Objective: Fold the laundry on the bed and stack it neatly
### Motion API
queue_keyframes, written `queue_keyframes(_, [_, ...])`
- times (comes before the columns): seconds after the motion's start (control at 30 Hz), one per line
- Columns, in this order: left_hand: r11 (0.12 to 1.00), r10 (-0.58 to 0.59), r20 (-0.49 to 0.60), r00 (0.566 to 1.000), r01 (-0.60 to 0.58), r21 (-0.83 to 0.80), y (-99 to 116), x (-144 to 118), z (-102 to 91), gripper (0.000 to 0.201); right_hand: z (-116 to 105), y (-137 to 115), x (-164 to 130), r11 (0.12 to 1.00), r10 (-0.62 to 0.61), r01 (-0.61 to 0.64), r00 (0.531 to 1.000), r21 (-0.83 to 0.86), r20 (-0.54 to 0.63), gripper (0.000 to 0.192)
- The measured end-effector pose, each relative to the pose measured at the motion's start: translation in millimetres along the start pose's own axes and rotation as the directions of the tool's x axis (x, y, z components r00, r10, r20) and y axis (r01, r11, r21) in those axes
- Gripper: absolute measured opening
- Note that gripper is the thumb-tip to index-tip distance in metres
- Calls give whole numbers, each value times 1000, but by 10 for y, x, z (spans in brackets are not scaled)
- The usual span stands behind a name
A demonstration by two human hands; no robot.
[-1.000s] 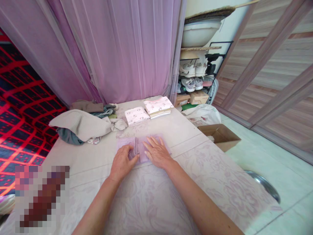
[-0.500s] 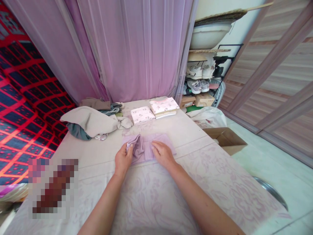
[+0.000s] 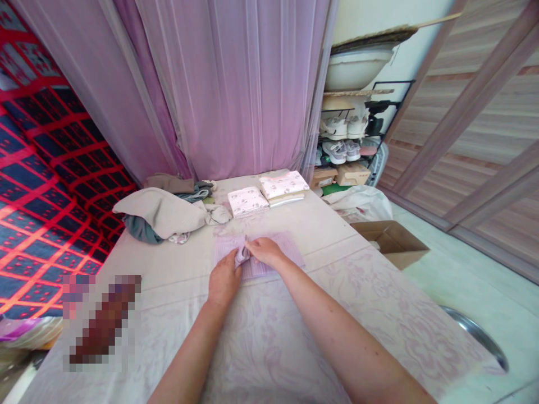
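A small lilac knitted garment (image 3: 286, 247) lies flat on the pale patterned bed cover (image 3: 337, 314), in the middle of the view. My left hand (image 3: 225, 278) rests on its near left part, fingers curled around a bunched fold. My right hand (image 3: 263, 251) pinches the same raised fold from the right, near the garment's centre. Both hands meet at that fold.
A heap of unfolded clothes (image 3: 164, 213) lies at the far left of the bed. Two folded white printed stacks (image 3: 247, 201) (image 3: 283, 185) sit at the far edge. An open cardboard box (image 3: 391, 241), a white bag (image 3: 364, 202) and a shoe rack (image 3: 349, 140) stand right.
My right hand has moved left from the flat cloth to the bunched fold. My left hand has shifted up along that fold. The camera has drifted slightly.
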State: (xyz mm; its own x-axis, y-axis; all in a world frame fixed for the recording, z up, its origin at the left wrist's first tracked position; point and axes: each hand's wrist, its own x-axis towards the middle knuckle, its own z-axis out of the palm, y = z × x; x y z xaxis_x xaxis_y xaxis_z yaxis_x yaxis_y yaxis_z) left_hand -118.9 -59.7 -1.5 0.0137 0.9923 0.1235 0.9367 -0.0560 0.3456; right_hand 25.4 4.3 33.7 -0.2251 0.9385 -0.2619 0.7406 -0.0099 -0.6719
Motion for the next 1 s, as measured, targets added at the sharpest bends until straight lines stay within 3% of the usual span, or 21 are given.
queue_keyframes(0.1, [1000, -23, 2, 1000, 23, 3, 36, 8, -95, 48, 30, -118, 43, 978, 44, -58, 996, 202, 73, 49])
queue_keyframes(0.2, [1000, 5, -30, 1000, -4, 11, 84, 13, -138, 48, 64, -235, 72, 870, 100, -160, 983, 466, 151, 32])
queue_keyframes(0.37, [975, 182, -119, 976, -195, -108, 100, -2, -187, 48, -105, -196, 57, 815, 108, -172, 983, 554, 147, 8])
queue_keyframes(0.5, [949, 218, -204, 954, -257, -183, 2, 51, -201, 48, -433, 88, -61, 817, 132, -171, 985, 550, 110, 5])
queue_keyframes(0.63, [953, 236, -149, 960, -258, -157, -66, 186, -71, 48, -667, 369, -166, 836, 206, -214, 976, 506, 73, 7])
queue_keyframes(0.8, [966, 238, -4, 971, -237, -100, 27, 264, 92, 47, -723, 610, -160, 869, 269, -251, 963, 427, 18, 15])
queue_keyframes(1.0, [965, 262, 106, 959, -263, -4, 176, 275, 122, 51, -668, 874, -129, 931, 270, -237, 959, 279, -85, 32])
